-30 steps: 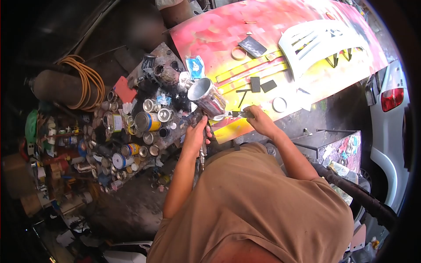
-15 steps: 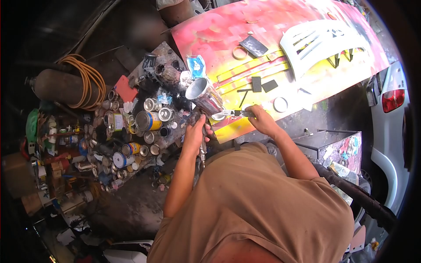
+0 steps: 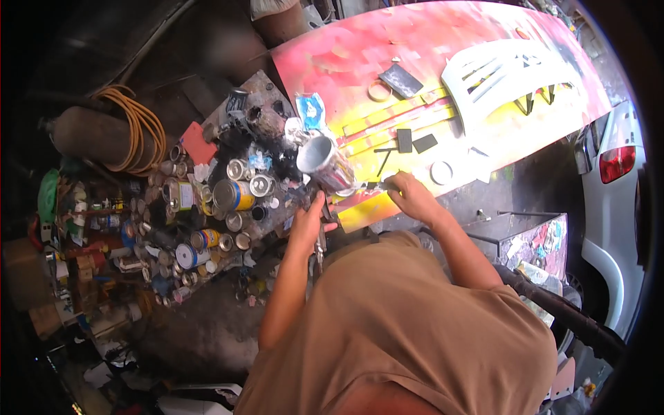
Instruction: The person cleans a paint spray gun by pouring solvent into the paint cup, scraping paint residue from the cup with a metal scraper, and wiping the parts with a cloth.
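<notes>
My left hand [image 3: 306,227] is closed around the grip of a metal spray gun [image 3: 320,247], with its hose fitting pointing down toward me. The gun's upper part is partly hidden by the hand and by a large paint-streaked metal can [image 3: 337,169], tilted in view, mouth facing up-left. My right hand [image 3: 413,195] pinches the dark end of a slim tool [image 3: 378,185] whose light end reaches left to the base of the can; its exact kind is unclear. Just beyond lie dark rectangular pads [image 3: 425,143] and a roll of tape [image 3: 441,171].
A red and yellow paint-smeared panel [image 3: 360,55] carries a white slatted car part [image 3: 508,79]. Paint cans [image 3: 234,195] crowd the dirty bench at left. Behind them lie a gas cylinder [image 3: 97,138] and an orange hose [image 3: 142,121]. A white car [image 3: 609,235] stands at right.
My right hand has shifted slightly left and down, with the tool's end now closer to the can. The left hand still grips the spray gun, a little lower in view.
</notes>
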Available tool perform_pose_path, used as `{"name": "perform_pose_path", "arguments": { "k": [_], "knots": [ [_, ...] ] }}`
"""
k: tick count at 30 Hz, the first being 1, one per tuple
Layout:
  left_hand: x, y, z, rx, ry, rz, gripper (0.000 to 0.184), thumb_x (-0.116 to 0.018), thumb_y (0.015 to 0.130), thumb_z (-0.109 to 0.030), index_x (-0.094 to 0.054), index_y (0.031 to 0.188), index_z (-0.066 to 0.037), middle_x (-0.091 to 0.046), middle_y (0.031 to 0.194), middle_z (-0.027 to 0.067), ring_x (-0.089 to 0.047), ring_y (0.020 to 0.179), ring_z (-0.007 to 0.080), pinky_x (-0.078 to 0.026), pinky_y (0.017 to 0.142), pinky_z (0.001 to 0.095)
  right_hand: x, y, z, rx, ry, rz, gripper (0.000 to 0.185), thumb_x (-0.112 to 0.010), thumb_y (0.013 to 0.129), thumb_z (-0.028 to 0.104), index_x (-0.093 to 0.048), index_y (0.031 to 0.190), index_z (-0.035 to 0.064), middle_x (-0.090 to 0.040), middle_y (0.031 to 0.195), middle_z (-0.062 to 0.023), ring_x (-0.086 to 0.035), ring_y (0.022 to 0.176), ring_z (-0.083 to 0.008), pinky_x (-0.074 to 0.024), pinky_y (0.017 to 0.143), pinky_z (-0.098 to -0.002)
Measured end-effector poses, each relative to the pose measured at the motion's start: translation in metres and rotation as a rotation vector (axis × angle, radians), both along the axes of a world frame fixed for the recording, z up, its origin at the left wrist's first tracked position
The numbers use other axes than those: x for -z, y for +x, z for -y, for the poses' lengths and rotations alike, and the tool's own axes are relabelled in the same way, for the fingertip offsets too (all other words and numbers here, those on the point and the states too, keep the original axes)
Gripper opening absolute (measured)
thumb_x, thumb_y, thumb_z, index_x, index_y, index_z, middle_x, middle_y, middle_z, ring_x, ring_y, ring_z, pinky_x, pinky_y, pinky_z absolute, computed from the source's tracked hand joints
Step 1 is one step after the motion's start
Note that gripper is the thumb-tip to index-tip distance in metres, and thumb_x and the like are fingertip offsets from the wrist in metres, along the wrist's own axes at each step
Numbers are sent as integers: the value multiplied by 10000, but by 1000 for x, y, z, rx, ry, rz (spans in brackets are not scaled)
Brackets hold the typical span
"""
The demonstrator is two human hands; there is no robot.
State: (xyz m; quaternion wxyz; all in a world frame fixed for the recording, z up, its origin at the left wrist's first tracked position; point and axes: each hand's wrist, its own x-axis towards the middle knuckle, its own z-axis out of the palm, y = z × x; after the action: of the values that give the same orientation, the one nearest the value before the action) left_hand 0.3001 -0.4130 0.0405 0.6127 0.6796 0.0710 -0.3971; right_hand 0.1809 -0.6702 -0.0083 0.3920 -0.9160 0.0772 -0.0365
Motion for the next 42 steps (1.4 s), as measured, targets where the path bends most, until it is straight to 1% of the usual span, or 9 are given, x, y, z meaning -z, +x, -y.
{"name": "perform_pose_path", "arguments": {
  "k": [8, 12, 13, 21, 27, 31, 34, 40, 42],
  "knots": [
    [15, -16, -12, -58, -90, 185, 492, -615, 982, -187, -451, 1405, 4, -541, 1349, 143, -567, 1207, 231, -619, 759, 394, -14, 4, -3, -40, -75, -43, 166, -543, 940, 165, -657, 987, 54, -655, 927, -166, -637, 889, -367, -508, 780, -463],
    [19, -22, -20, 177, 10, 727, 654, -646, 944, -122, -346, 1523, -69, -458, 1493, 182, -465, 1362, 289, -430, 1058, 385, -7, 3, 0, -42, -62, -56, 167, -529, 946, 173, -647, 1008, 72, -653, 922, -161, -634, 900, -360, -505, 781, -461],
    [17, -24, -19, 169, -4, 696, 662, -641, 936, -109, -341, 1525, -70, -432, 1514, 196, -421, 1401, 300, -331, 1125, 372, -4, 3, 3, -57, -83, -78, 170, -527, 947, 174, -645, 1017, 73, -653, 923, -160, -633, 901, -360, -504, 782, -461],
    [31, -29, -17, 65, -19, 617, 630, -626, 950, -107, -354, 1517, -64, -455, 1499, 175, -427, 1389, 265, -354, 1108, 355, 31, -7, 6, 34, 89, -147, 183, -502, 973, 193, -625, 1013, 64, -641, 845, -133, -639, 836, -300, -504, 743, -415],
    [79, -33, -35, 56, 5, 596, 453, -599, 965, -81, -443, 1376, 29, -560, 1298, 151, -560, 1187, 236, -475, 985, 345, 62, -8, 24, 360, 1139, -340, 225, -481, 997, 226, -586, 914, 45, -577, 783, -26, -540, 721, -111, -441, 661, -256],
    [67, -39, -31, -80, -137, 420, 292, -565, 982, -60, -513, 1251, 40, -601, 1160, 110, -633, 1014, 197, -580, 842, 334, 69, 15, 34, 328, 1393, -198, 200, -474, 1015, 249, -554, 933, 86, -563, 792, -7, -510, 704, -115, -423, 641, -264],
    [63, -44, -36, -182, -178, 331, 312, -555, 989, -66, -504, 1283, 25, -597, 1186, 102, -628, 1030, 195, -591, 868, 356, 52, 53, 35, 439, 1297, -93, 222, -445, 1040, 273, -555, 962, 97, -561, 792, -1, -516, 715, -117, -420, 651, -269],
    [42, -61, -54, -360, -135, 209, 326, -566, 973, -48, -493, 1282, 25, -607, 1172, 114, -630, 1011, 202, -581, 856, 339, 124, 111, 54, 443, 5, 292, 224, -488, 1011, 198, -560, 1158, 46, -587, 976, -180, -573, 927, -343, -455, 818, -432],
    [45, -68, -66, -363, -103, 238, 319, -551, 978, -47, -483, 1281, 29, -595, 1181, 129, -635, 1021, 233, -602, 854, 379, 130, 119, 53, 431, -122, 263, 252, -521, 987, 190, -569, 1198, 60, -596, 1029, -183, -563, 980, -358, -449, 848, -445]
  ]
}}
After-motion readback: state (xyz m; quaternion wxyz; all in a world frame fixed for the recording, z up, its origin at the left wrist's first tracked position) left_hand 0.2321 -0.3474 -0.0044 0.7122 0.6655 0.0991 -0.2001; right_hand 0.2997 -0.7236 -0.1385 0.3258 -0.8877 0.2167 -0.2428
